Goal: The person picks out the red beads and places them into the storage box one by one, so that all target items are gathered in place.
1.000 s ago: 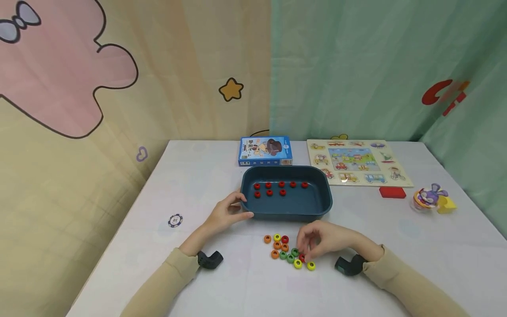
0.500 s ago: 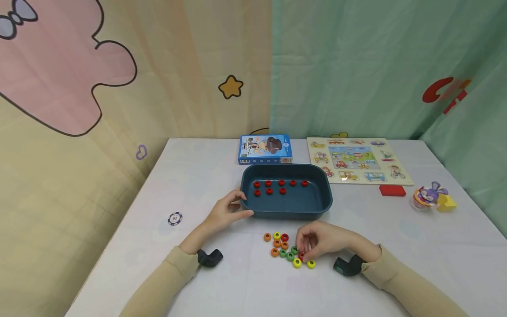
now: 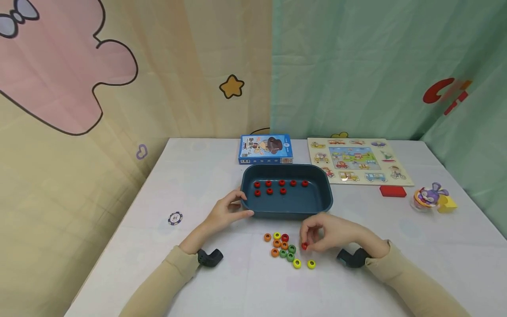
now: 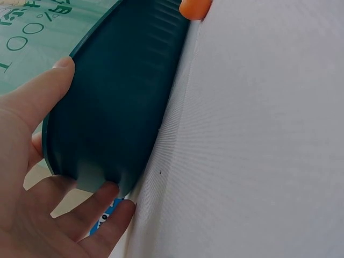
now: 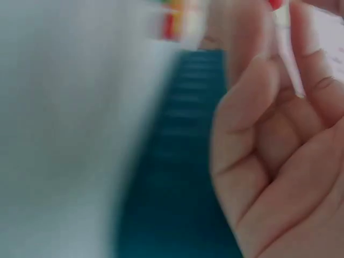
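A dark teal tray (image 3: 287, 215) stands mid-table with two rows of red beads (image 3: 281, 182) inside. My left hand (image 3: 226, 212) grips its near left corner; in the left wrist view the thumb lies at the rim and the fingers curl against the end wall. Between thumb and fingertips, my right hand (image 3: 332, 231) pinches a red bead (image 3: 304, 246) just in front of the tray. To the left of that hand lies a loose group of orange beads (image 3: 275, 252), green beads (image 3: 290, 257) and yellow beads (image 3: 297, 263), plus one red bead (image 3: 284, 237).
Behind the tray is a blue box (image 3: 265, 149), with a picture puzzle board (image 3: 358, 162) to its right. Farther right sit a red block (image 3: 392, 191), a purple rabbit toy (image 3: 429, 196) and a yellow block (image 3: 446, 204). A round chip (image 3: 175, 218) lies at left.
My right hand has lifted a red bead out of the group and moved toward the tray. One green bead has shifted slightly. The left hand stays on the tray.
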### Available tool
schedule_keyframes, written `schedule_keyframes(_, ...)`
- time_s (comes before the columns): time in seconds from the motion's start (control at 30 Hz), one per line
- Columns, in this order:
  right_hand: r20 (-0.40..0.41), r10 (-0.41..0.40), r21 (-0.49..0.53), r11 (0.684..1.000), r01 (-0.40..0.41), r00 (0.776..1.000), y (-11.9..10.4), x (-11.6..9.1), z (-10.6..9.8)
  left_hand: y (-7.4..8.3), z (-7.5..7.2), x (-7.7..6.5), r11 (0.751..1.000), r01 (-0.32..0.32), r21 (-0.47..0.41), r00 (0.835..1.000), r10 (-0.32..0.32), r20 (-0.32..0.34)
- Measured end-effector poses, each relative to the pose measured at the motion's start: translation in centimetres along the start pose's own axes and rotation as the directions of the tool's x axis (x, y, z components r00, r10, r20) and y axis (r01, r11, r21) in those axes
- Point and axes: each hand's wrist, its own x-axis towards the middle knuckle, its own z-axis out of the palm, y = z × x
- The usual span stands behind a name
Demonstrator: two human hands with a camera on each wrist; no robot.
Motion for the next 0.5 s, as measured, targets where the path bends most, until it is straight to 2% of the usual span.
schedule_keyframes(0.07,-0.047,-0.039,-0.013,0.999,0.038,0.998,-1.2,-0.1,-1.7,0.0,0.0,0.1,1.0,-0.003,0.001,1.0,0.003,0.001)
schedule_keyframes(0.13,-0.092,-0.043,-0.035,0.999,0.04,0.995,-2.4,0.1,-3.6,0.1,0.0,0.2,1.0,-0.002,0.005,1.0,0.002,0.001)
schedule_keyframes(0.23,-0.136,0.022,-0.054,0.998,-0.03,0.99,-2.7,1.1,-6.5,0.1,-0.1,0.2,1.0,0.001,0.013,1.0,-0.001,-0.006)
schedule_keyframes(0.37,-0.129,0.118,-0.042,0.991,-0.124,0.985,-0.5,3.0,-9.5,0.0,0.0,0.1,1.0,-0.007,0.016,1.0,0.007,-0.013)
schedule_keyframes(0.5,-0.111,0.193,-0.06,0.978,-0.2,0.975,1.4,4.7,-10.8,-0.1,0.0,0.0,1.0,-0.021,0.012,1.0,0.021,-0.006)
